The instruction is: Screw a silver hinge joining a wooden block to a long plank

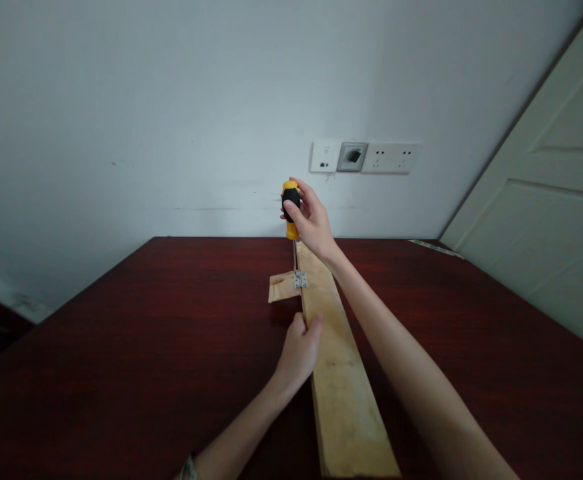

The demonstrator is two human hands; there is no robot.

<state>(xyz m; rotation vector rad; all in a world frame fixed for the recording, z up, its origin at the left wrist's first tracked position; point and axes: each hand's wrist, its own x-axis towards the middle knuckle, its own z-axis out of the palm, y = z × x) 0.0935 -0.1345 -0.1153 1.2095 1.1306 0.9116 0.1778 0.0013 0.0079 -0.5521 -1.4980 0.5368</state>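
My right hand (309, 217) is wrapped round the yellow and black handle of a screwdriver (291, 203), held upright. Its thin shaft runs down to a small metal hinge (300, 279); whether the tip sits in a screw I cannot tell. The hinge lies across a long pale wooden board (344, 387) and a short wooden piece (282, 287) that sticks out to the left. Below the hinge, my left hand (302, 343) grips the board's left edge, thumb on top and the other fingers partly hidden.
A dark red wooden table (121, 347) bears the board. Behind it rises a white wall (171, 120) with a row of sockets and switch plates (364, 158). A pale panelled door (546, 187) stands at the right, and a thin strip (434, 248) lies near the table's back right edge.
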